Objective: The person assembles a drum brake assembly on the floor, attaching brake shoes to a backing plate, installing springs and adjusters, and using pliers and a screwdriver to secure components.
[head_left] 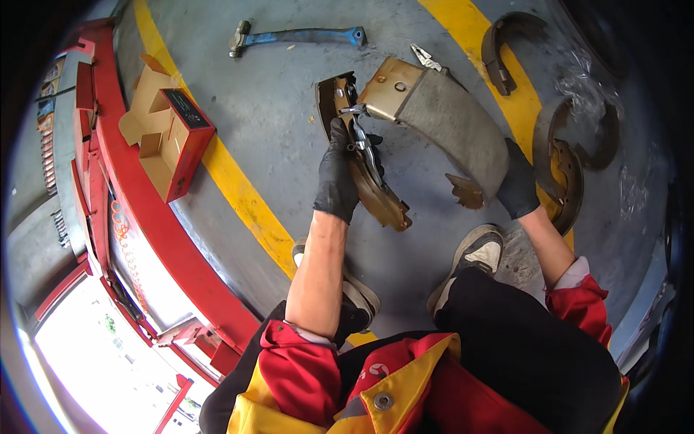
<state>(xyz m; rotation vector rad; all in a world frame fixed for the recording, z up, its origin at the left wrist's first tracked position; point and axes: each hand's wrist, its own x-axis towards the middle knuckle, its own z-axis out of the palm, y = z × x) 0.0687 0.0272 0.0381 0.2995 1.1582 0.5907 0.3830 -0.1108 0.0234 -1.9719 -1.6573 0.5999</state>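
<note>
My left hand [337, 181], in a black glove, is closed around a brown brake shoe [382, 202] held nearly upright above the floor. A silvery metal lever [367, 150] runs along that shoe, beside my thumb. My right hand [519, 182], gloved too, grips the near end of a second brake shoe [452, 119], whose wide grey lining faces up. The far, gold-brown end of this shoe comes close to the lever's top; whether they touch I cannot tell. The fingers of my right hand are partly hidden behind the lining.
A blue-handled hammer [303, 35] and pliers [425, 56] lie beyond my hands. At left, an opened red cardboard box [191, 119] stands by a red metal frame [148, 195]. Several worn brake shoes [499, 54] and clear plastic wrap [582, 81] lie at right. Yellow lines [242, 199] cross the grey floor.
</note>
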